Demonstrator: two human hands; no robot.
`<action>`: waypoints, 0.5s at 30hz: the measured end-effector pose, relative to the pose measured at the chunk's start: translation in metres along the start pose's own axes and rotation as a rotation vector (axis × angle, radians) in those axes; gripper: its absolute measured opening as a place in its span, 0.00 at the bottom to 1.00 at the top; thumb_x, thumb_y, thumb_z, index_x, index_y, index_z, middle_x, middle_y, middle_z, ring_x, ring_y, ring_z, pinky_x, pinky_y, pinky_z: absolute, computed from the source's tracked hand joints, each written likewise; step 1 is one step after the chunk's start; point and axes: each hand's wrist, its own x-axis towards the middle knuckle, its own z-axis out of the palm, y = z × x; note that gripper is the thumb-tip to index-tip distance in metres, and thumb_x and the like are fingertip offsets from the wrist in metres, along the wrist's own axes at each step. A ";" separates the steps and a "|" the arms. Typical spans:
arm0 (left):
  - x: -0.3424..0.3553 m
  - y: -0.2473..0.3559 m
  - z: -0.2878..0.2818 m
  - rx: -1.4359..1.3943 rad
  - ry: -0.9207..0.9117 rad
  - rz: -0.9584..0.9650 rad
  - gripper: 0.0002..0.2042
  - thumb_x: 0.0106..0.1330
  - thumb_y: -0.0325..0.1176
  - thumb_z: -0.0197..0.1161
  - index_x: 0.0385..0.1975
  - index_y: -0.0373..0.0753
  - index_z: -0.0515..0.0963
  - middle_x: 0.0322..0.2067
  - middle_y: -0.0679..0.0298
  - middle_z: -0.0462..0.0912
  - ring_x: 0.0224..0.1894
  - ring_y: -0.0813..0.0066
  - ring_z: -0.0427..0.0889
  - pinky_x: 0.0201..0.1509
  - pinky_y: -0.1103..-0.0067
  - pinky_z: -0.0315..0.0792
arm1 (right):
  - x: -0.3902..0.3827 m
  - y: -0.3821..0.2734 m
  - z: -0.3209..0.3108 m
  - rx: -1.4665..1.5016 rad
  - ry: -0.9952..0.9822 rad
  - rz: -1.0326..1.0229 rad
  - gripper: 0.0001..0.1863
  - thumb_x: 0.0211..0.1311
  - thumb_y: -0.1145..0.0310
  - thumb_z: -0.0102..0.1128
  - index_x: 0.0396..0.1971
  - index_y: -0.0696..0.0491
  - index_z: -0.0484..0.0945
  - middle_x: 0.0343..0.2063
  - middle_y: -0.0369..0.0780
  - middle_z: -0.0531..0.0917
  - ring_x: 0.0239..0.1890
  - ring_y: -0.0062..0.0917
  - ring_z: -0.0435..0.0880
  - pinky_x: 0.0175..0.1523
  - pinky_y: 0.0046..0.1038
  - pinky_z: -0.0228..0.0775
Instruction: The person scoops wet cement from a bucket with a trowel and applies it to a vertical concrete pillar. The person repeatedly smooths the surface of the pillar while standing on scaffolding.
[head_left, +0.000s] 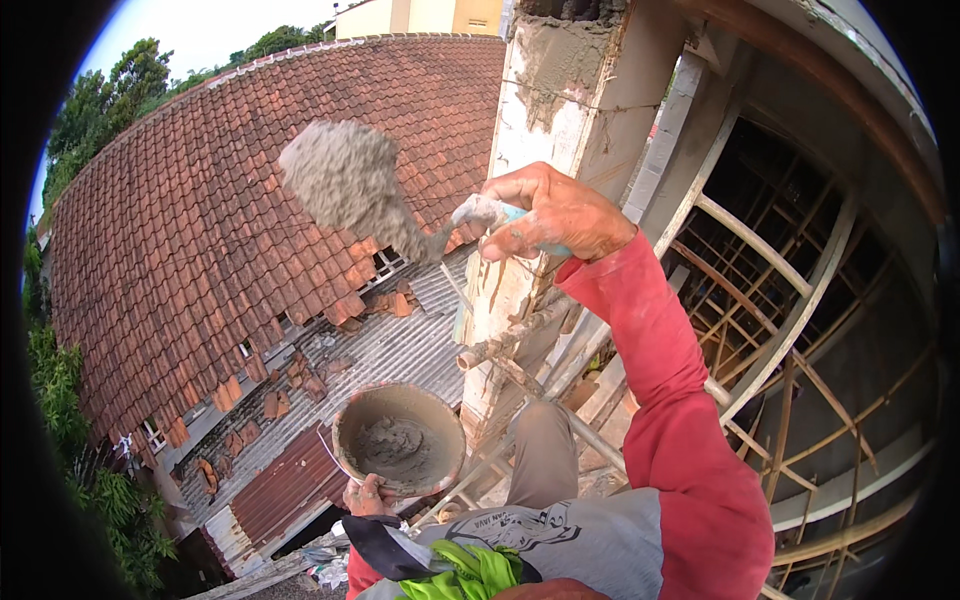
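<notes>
Tiled roof (270, 190) spreading far left | right hand (550, 215): we're clenching trowel (438, 243) by its handle, soft mortar (345, 178) likely weighing heavy | left hand (370, 496): we're pinching bucket (452, 420) rim

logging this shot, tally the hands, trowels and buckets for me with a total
Left hand and right hand: 2
Trowel, loaded with mortar: 1
Bucket, gripped at its rim: 1
Total: 4
</notes>
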 end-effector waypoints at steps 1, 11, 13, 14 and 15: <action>-0.002 0.003 0.003 -0.028 -0.011 0.017 0.15 0.62 0.37 0.72 0.42 0.36 0.77 0.28 0.62 0.82 0.18 0.71 0.82 0.22 0.72 0.84 | 0.004 -0.015 -0.031 0.092 0.049 0.062 0.13 0.56 0.72 0.77 0.38 0.59 0.84 0.27 0.32 0.80 0.20 0.17 0.74 0.28 0.24 0.70; 0.017 -0.009 0.000 0.077 0.011 0.038 0.08 0.59 0.28 0.66 0.36 0.34 0.79 0.24 0.62 0.83 0.16 0.72 0.82 0.19 0.73 0.83 | -0.062 0.059 -0.003 0.414 0.460 0.251 0.14 0.65 0.72 0.71 0.47 0.57 0.77 0.26 0.32 0.76 0.22 0.13 0.74 0.25 0.18 0.68; 0.019 -0.010 0.004 0.073 -0.043 0.058 0.11 0.63 0.34 0.71 0.35 0.34 0.78 0.25 0.61 0.83 0.16 0.70 0.82 0.20 0.73 0.84 | -0.092 0.081 0.056 0.323 0.309 0.299 0.17 0.66 0.67 0.72 0.49 0.58 0.77 0.28 0.32 0.77 0.24 0.14 0.75 0.30 0.19 0.68; 0.015 -0.011 0.003 0.093 -0.055 0.073 0.11 0.63 0.34 0.71 0.35 0.34 0.78 0.25 0.61 0.83 0.16 0.70 0.82 0.20 0.72 0.84 | -0.104 0.094 0.084 0.293 0.236 0.352 0.19 0.68 0.64 0.71 0.50 0.59 0.77 0.28 0.32 0.77 0.26 0.15 0.76 0.32 0.22 0.69; 0.015 -0.010 0.004 0.112 -0.062 0.088 0.11 0.63 0.33 0.71 0.35 0.33 0.79 0.25 0.62 0.83 0.16 0.70 0.83 0.21 0.72 0.85 | -0.115 0.106 0.106 0.263 0.156 0.402 0.20 0.69 0.62 0.69 0.52 0.59 0.76 0.28 0.32 0.77 0.27 0.16 0.77 0.34 0.25 0.69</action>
